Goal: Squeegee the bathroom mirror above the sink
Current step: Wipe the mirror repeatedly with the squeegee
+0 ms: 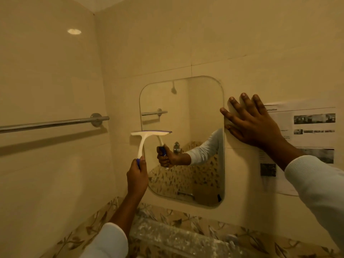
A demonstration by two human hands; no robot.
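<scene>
the left hand is raised on a bare, outstretched forearm, fingers and thumb curled tight round the handle of the squeegee. the right hand reaches up and forward, fingers straight and spread, palm laid flat on the wall, its wrist just clear of a white sleeve.

The left hand grips the squeegee by its blue handle end. Above the grip, the blade lies across the left edge of the mirror. Far right of the grip, the right hand presses flat on the wall just beside the mirror, fingers straight.
</scene>
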